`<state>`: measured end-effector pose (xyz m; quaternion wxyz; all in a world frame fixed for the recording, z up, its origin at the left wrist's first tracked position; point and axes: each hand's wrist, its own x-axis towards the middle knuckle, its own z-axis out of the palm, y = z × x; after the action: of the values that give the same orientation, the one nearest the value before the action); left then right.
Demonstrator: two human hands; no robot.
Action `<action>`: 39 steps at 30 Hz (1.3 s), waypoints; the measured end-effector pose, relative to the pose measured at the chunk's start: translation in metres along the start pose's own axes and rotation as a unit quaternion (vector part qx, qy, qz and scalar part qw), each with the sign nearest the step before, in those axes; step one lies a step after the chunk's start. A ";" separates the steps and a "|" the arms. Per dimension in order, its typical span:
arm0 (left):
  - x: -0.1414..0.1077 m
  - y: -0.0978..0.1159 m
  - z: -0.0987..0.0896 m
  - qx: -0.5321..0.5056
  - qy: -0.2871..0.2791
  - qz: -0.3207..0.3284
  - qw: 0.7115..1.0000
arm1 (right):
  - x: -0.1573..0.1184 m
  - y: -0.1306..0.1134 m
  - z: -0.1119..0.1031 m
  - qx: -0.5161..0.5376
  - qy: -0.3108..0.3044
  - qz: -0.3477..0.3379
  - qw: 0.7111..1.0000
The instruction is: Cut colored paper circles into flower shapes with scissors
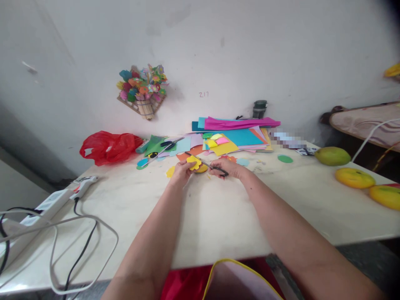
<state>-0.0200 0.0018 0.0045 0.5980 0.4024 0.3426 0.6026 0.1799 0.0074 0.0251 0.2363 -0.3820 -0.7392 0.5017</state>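
In the middle of the table, my left hand [181,171] pinches a yellow paper flower [194,163] with a scalloped edge. My right hand [230,168] is closed around the dark handles of a pair of scissors [204,162], whose blades point left and reach the paper's edge. Whether the blades are apart I cannot make out. Just below the flower lies a round yellow piece [201,168], partly covered. An orange-red paper shape [229,158] and a light blue one [243,162] rest behind my right hand, and another yellow cutout [170,171] is left of my left hand.
Coloured sheets [246,139] are piled at the back, with a second pair of scissors [168,145] to their left. A red plastic bag [109,148] sits back left. Power strips [46,208] and loose cables occupy the left; several mangoes [333,156] line the right edge.
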 end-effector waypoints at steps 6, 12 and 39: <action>-0.001 0.000 0.000 -0.005 0.002 -0.003 1.000 | 0.002 0.002 0.000 0.011 0.001 -0.014 1.000; -0.002 0.001 0.001 -0.013 0.002 0.001 1.000 | 0.005 0.005 0.000 0.020 0.006 -0.014 1.000; -0.001 0.000 -0.001 0.045 -0.018 -0.014 0.999 | 0.005 0.009 -0.002 0.026 0.013 -0.016 0.999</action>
<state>-0.0207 0.0004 0.0045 0.5934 0.4349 0.3642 0.5711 0.1811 0.0146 0.0174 0.2640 -0.3706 -0.7289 0.5116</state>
